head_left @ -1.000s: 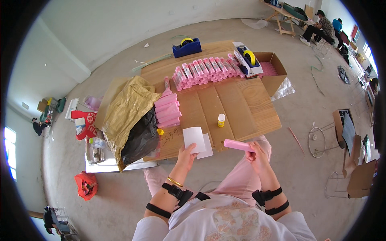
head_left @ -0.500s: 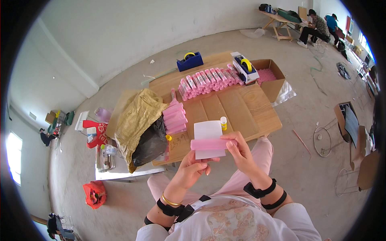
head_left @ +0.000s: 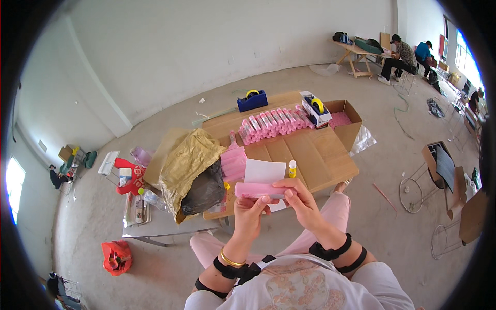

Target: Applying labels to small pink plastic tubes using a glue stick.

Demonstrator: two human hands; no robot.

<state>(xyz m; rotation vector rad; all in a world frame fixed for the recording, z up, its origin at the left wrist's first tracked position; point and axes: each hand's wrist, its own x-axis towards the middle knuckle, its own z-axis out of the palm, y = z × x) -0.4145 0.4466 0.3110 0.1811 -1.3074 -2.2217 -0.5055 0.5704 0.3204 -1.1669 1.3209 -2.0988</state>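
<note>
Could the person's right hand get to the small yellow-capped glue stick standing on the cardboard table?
Probably yes. The glue stick stands in the open just beyond the right hand, nothing between them, but that hand and the left hand hold a pink packet, so it must let go first.

1. Low table topped with flattened brown cardboard sheets [head_left: 315,155], standing on a bare concrete floor [head_left: 413,165].
2. Far edge: blue tape dispenser [head_left: 252,99]; a second, white tape dispenser [head_left: 316,108] near the right corner.
3. Row of pink rolled packs [head_left: 271,124] lying side by side across the back of the cardboard.
4. Open cardboard box [head_left: 347,121] at the right end, pink items inside.
5. Stack of flat pink packs [head_left: 233,163] left of centre.
6. Small yellow-capped glue bottle [head_left: 292,168] upright, mid-table.
7. Left end: crumpled gold-brown bag [head_left: 188,157] draped over a black bag [head_left: 205,191].
</note>
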